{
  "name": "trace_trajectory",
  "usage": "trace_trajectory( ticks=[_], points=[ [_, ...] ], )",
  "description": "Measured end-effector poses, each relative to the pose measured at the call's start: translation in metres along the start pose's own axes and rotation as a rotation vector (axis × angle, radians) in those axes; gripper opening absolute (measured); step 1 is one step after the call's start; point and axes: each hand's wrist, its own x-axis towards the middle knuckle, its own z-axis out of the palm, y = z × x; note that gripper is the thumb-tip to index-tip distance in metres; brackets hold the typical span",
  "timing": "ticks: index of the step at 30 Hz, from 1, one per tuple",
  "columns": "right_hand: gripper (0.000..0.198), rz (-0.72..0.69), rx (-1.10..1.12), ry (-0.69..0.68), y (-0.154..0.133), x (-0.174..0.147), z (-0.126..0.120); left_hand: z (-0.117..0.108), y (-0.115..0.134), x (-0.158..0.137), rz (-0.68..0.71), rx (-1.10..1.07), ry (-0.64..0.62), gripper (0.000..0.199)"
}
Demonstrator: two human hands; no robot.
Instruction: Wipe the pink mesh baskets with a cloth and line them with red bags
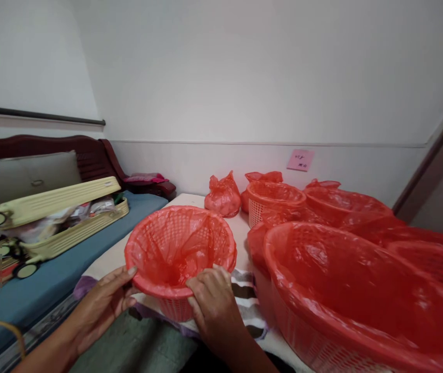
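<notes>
A red plastic laundry-style basket (175,306) with lattice sides stands near the front edge of the bed-like surface, its mouth tilted toward me. Lining it is a thin red plastic bag (182,243), folded over the rim and crumpled at the bottom. My left hand (107,295) grips the left front of the rim, thumb on top and fingers below. At the front right, my right hand (216,300) curls closed over the rim and the bag's edge. Its fingertips are partly hidden.
Close on the right stands a larger red lined basket (318,329), with a smaller basket (258,212) and more bagged baskets behind. A tied red bag (223,197) sits near the wall. On the left, a half-open yellow suitcase (85,233) lies on a blue mattress (70,277).
</notes>
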Motion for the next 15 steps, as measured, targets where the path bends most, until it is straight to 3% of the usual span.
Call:
trace_trajectory(
  ticks=[5, 10, 12, 15],
  points=[
    [0.020, -0.003, 0.003, -0.002, 0.003, 0.006, -0.001, -0.008, -0.010, 0.004, 0.060, -0.078, -0.030, 0.017],
    [0.021, -0.023, 0.005, -0.004, 0.006, 0.014, -0.004, -0.002, -0.017, 0.010, 0.123, -0.228, -0.023, 0.015],
    [0.026, -0.023, -0.002, 0.047, 0.008, 0.013, -0.008, 0.001, -0.019, 0.011, 0.135, -0.241, -0.034, 0.014],
    [0.036, 0.050, -0.006, 0.229, 0.013, -0.002, -0.011, 0.003, -0.021, 0.013, 0.151, -0.264, -0.048, 0.015]
  ],
)
